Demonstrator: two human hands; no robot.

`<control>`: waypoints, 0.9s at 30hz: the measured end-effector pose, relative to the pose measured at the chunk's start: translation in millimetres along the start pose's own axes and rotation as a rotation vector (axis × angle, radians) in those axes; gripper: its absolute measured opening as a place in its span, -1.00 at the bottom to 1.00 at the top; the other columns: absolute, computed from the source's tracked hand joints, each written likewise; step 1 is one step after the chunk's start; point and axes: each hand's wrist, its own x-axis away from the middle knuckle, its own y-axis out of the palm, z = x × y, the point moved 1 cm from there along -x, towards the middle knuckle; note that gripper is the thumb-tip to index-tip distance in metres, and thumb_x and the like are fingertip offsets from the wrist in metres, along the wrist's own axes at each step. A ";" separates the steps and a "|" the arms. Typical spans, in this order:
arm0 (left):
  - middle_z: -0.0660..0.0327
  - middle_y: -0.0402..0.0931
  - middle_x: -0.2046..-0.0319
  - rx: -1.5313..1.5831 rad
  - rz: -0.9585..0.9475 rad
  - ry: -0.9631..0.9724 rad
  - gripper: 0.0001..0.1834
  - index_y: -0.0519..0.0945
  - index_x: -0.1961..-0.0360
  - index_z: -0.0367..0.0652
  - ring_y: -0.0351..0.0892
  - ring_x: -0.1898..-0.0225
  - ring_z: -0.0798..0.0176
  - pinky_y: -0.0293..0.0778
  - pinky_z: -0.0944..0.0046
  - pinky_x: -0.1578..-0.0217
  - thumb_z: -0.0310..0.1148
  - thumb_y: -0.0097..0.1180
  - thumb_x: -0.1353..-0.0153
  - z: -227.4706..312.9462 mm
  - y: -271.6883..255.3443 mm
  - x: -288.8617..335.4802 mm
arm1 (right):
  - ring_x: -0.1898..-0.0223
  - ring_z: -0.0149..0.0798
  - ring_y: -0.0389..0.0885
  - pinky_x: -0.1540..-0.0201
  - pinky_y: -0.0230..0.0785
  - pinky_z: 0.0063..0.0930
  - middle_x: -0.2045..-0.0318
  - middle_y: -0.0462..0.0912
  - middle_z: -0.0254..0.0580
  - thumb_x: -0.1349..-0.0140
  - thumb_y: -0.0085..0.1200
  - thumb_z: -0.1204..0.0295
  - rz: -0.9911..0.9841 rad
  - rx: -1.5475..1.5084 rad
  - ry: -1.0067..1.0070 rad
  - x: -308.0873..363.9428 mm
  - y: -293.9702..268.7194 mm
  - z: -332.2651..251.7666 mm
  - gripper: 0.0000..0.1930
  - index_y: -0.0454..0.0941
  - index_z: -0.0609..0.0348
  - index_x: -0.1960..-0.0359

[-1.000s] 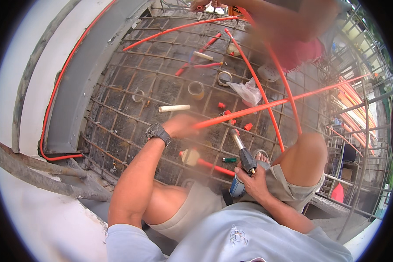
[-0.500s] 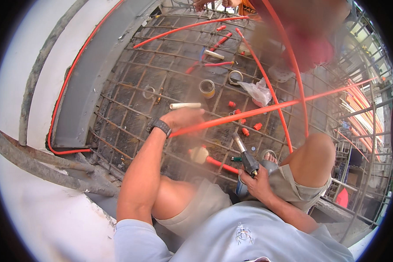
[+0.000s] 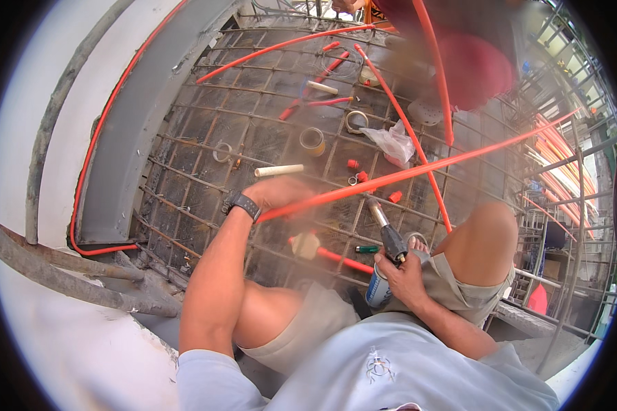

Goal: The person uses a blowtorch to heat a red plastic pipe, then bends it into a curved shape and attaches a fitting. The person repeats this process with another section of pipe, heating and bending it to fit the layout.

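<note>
My left hand [image 3: 284,193], wearing a dark watch, is closed around the near end of a long orange conduit pipe [image 3: 425,168]; blur softens its fingers. The pipe slants away to the far right. In my right hand [image 3: 403,275] is a blowtorch [image 3: 392,241] with a blue and white gas canister [image 3: 378,291]. Its metal nozzle points up and left, just below the pipe; no flame can be made out. By the torch lies a small green lighter [image 3: 367,249]. A round pale junction box [image 3: 306,245] with an orange pipe attached rests between my legs.
A rebar grid [image 3: 206,181] covers the dark deck. On it lie orange fittings [image 3: 395,196], a white tube [image 3: 279,170], a can [image 3: 312,141] and a plastic bag [image 3: 393,142]. Another person in red [image 3: 476,72] is at the far right. Scaffold poles [image 3: 62,116] flank the left wall.
The torch has tilted, so more of its canister shows. The whole scene has shifted slightly left in view. A hanging orange pipe near the other person has risen at its lower end.
</note>
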 end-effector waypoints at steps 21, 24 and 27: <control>0.25 0.66 0.32 -0.093 0.028 -0.031 -0.71 0.56 0.07 -0.23 0.66 0.38 0.39 0.60 0.32 0.39 -0.19 0.18 -0.49 -16.3 22.0 -23.8 | 0.40 -0.50 0.41 0.32 0.36 -0.44 0.47 0.52 -0.46 -0.34 0.31 0.36 -0.049 0.060 -0.015 6.1 -3.6 9.6 -0.79 0.56 0.23 0.24; 0.26 0.64 0.35 -0.106 0.071 0.029 -0.74 0.53 0.14 -0.22 0.64 0.41 0.40 0.58 0.31 0.46 -0.25 0.27 -0.42 -18.5 30.1 -26.2 | 0.41 -0.51 0.40 0.32 0.35 -0.44 0.47 0.52 -0.46 -0.32 0.33 0.35 0.076 0.068 0.007 5.0 -7.5 11.1 -0.77 0.56 0.23 0.25; 0.25 0.62 0.39 -0.119 0.145 0.100 -0.72 0.51 0.19 -0.22 0.61 0.45 0.41 0.52 0.31 0.54 -0.33 0.39 -0.32 -18.5 39.7 -25.6 | 0.40 -0.51 0.40 0.32 0.34 -0.45 0.46 0.52 -0.45 -0.31 0.33 0.37 0.181 0.001 0.012 6.3 -11.2 9.6 -0.77 0.55 0.23 0.25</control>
